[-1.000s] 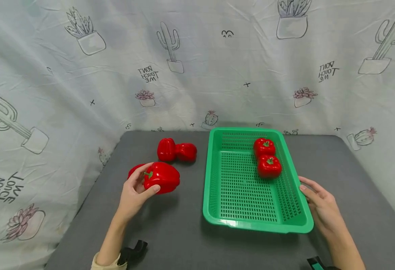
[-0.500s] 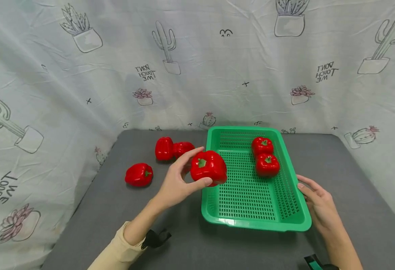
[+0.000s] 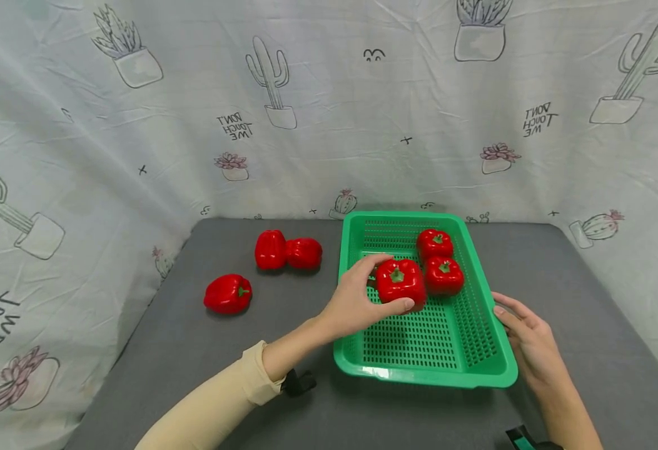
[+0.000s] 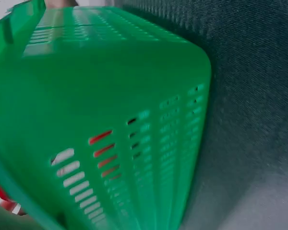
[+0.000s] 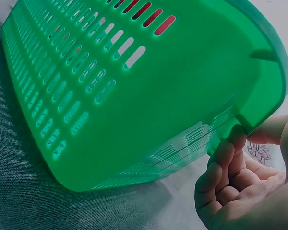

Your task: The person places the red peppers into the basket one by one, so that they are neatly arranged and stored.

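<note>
In the head view my left hand (image 3: 357,301) grips a red bell pepper (image 3: 401,284), its green stem facing up, over the inside of the green basket (image 3: 419,378). Thumb and fingers lie on opposite sides of the pepper. Two more bell peppers (image 3: 444,275) sit along the basket's right side, just right of the held one. My right hand (image 3: 533,340) holds the basket's right rim; the right wrist view shows its thumb and curled fingers (image 5: 224,155) pinching the rim. In the left wrist view the basket wall (image 4: 110,96) hides most of the held pepper.
Left of the basket, a red bell pepper (image 3: 228,294) lies on the grey table (image 3: 284,350), and a touching pair of bell peppers (image 3: 270,250) lies farther back. A white curtain (image 3: 329,125) printed with cacti hangs behind the table.
My left hand has carried the bell pepper rightward from the left of the table, across the rim and over the basket. My right hand keeps its hold on the rim.
</note>
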The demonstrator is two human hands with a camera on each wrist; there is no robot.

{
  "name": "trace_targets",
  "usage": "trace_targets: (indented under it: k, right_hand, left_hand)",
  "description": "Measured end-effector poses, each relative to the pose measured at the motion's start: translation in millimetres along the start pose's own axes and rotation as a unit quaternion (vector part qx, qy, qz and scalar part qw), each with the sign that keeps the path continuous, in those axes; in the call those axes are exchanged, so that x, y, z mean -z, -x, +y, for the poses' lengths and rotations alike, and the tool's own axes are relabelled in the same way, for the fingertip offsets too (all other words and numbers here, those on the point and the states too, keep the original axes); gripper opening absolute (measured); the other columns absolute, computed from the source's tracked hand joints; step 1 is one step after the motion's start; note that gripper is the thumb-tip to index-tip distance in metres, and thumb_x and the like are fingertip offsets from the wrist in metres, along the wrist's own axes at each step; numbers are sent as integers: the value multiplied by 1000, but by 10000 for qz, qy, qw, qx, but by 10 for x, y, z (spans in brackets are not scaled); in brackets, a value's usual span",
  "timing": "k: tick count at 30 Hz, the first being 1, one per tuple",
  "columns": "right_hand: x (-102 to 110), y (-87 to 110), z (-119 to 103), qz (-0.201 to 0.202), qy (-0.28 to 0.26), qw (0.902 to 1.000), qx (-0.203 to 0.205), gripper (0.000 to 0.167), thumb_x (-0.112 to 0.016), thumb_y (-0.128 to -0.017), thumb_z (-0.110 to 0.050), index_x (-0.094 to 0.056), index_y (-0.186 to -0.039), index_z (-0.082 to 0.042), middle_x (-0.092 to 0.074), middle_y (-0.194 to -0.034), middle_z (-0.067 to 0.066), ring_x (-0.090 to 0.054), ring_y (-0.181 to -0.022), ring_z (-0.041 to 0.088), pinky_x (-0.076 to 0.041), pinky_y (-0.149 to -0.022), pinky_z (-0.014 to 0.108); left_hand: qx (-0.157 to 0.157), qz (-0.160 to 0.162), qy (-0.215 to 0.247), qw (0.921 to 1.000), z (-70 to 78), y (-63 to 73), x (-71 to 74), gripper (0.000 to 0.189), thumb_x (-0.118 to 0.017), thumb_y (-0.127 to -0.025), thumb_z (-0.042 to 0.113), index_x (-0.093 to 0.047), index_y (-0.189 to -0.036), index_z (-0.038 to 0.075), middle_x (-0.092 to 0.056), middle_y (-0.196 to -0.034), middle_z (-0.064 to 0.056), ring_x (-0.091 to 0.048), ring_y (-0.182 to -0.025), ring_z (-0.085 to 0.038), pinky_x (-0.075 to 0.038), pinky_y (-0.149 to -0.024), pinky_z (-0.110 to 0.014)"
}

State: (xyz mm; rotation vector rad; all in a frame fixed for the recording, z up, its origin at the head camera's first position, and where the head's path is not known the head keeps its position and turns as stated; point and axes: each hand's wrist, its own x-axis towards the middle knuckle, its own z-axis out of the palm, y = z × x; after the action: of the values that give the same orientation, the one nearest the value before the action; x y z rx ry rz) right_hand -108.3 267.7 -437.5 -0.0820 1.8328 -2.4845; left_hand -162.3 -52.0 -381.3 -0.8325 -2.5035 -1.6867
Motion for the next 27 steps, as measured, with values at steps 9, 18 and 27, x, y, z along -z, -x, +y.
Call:
trace_targets:
  k: [9,18,27]
  right_hand:
    - [0,2,-18,56,-27,10000,-9,32,-49,-103,-3,-60,-132,-10,-71,-103,3,-68,-88,14,-56,-71,28]
    - [-31,-4,-3,110,-21,9998,-162,30,-51,-103,-6,-61,-131,-11,-71,-102,3,-68,-87,14,-57,-72,28]
    - [-16,-12,-15,135,14,9999,-41,30,-51,-103,-6,-59,-132,-8,-71,-104,3,-68,-89,13,-56,-73,27]
  left_hand:
    - [-32,-613,32,9981,54,-99,-246,68,-77,-81,42,-47,-137,16,-53,-122,9,-55,-102,-11,-54,-72,-24]
    - [698,-1040,384,9914,104,-57,-359,69,-83,-78,33,-44,-132,14,-57,-113,9,-59,-95,-11,-55,-68,-24]
    - [980,-877,162,9912,38,-224,-421,68,-85,-77,30,-46,-130,11,-57,-113,7,-58,-96,-11,-54,-68,-23]
